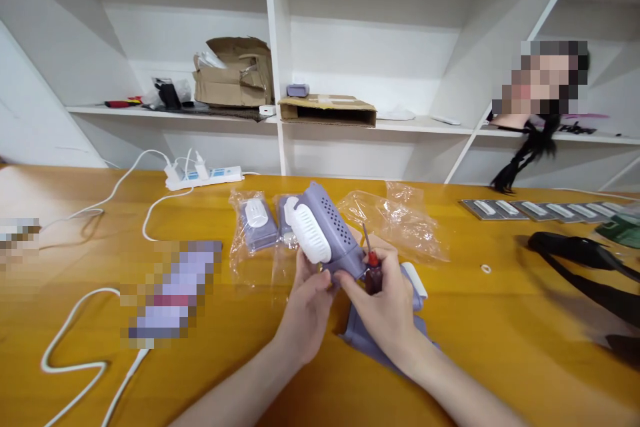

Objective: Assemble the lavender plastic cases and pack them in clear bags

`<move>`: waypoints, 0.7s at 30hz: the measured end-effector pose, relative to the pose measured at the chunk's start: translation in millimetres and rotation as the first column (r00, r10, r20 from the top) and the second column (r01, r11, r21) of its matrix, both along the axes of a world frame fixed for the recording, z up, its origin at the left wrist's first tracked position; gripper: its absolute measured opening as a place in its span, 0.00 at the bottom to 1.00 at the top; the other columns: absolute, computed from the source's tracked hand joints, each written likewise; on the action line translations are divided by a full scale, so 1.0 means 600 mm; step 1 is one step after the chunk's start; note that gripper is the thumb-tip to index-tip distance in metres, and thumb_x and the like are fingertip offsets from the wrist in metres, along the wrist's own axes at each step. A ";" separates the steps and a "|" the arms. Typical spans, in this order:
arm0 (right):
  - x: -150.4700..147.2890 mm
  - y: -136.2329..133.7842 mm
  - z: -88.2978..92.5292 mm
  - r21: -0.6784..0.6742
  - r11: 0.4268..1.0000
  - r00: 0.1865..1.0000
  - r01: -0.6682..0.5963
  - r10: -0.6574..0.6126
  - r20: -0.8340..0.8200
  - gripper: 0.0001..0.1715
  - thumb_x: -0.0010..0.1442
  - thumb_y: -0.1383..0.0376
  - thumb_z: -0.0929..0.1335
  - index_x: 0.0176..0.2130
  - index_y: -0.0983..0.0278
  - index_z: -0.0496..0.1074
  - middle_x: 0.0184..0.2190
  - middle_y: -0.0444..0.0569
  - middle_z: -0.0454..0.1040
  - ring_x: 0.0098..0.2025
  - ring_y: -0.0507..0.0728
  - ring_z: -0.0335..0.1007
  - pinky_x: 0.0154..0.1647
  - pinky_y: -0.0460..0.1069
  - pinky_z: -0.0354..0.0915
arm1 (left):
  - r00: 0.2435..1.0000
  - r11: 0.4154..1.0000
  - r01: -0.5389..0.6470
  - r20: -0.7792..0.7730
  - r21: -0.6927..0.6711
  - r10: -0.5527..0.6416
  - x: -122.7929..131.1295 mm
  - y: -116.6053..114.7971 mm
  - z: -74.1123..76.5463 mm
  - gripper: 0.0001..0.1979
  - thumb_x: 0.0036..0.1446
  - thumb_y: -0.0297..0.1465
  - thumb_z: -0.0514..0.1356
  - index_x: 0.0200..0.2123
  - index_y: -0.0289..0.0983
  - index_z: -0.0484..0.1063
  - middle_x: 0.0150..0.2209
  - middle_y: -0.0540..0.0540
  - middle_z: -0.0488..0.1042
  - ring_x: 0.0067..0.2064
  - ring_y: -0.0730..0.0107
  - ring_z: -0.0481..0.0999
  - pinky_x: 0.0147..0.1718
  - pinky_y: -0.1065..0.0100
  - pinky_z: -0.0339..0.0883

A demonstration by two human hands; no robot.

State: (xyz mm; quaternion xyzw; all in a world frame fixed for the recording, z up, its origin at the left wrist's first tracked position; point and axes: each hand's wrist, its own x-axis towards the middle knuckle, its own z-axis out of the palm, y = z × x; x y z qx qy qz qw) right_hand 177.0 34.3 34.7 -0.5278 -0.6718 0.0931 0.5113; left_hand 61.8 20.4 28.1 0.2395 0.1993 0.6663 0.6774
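Observation:
A purple plastic device with rows of small holes and a white ribbed brush-like part is tilted up above the table. My left hand grips its lower end from the left. At the same end, my right hand presses with its thumb and also holds a screwdriver with a dark red handle, its metal shaft pointing up. Beneath my right hand lie more purple parts, one with a white piece. Behind the device are two similar units in clear bags, one fully visible.
An empty-looking clear bag lies behind my right hand. A phone with a white cable is at left, a power strip behind it. Flat grey pieces and a black strap are at right. Cardboard boxes stand on the shelf.

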 end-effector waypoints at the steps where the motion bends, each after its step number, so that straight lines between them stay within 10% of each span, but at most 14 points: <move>1: -0.002 -0.002 -0.005 0.015 1.000 0.999 -0.020 0.020 0.041 0.16 0.50 0.61 0.71 0.37 0.61 0.63 0.27 0.42 0.72 0.23 0.51 0.67 0.23 0.46 0.64 | 1.000 1.000 0.006 0.010 -0.018 -0.006 0.002 -0.001 -0.004 0.19 0.49 0.29 0.63 0.46 0.46 0.68 0.45 0.51 0.74 0.46 0.68 0.73 0.45 0.67 0.65; 6: -0.005 -0.019 -0.007 0.077 0.950 0.931 -0.301 0.275 0.241 0.17 0.56 0.62 0.67 0.44 0.62 0.61 0.43 0.56 0.74 0.40 0.59 0.74 0.35 0.52 0.70 | 0.997 0.968 -0.063 -0.053 -0.242 0.052 -0.014 0.020 -0.018 0.18 0.43 0.37 0.68 0.37 0.37 0.72 0.35 0.47 0.77 0.38 0.64 0.76 0.38 0.66 0.69; 13: 0.029 -0.033 0.042 0.023 0.930 0.902 -0.367 0.350 0.254 0.04 0.60 0.67 0.64 0.37 0.63 0.68 0.23 0.43 0.71 0.23 0.51 0.66 0.25 0.45 0.63 | 0.992 0.992 0.119 0.046 0.043 -0.121 -0.075 0.056 -0.004 0.25 0.47 0.40 0.62 0.49 0.36 0.70 0.50 0.40 0.73 0.47 0.53 0.74 0.38 0.61 0.69; 21: 0.033 -0.037 0.041 -0.177 0.931 0.812 -0.319 0.365 0.455 0.11 0.61 0.64 0.63 0.40 0.65 0.73 0.28 0.49 0.76 0.26 0.54 0.70 0.28 0.48 0.63 | 0.993 0.987 0.111 -0.044 0.120 -0.106 -0.090 0.059 -0.008 0.30 0.42 0.41 0.63 0.49 0.34 0.70 0.43 0.39 0.77 0.41 0.50 0.77 0.35 0.61 0.69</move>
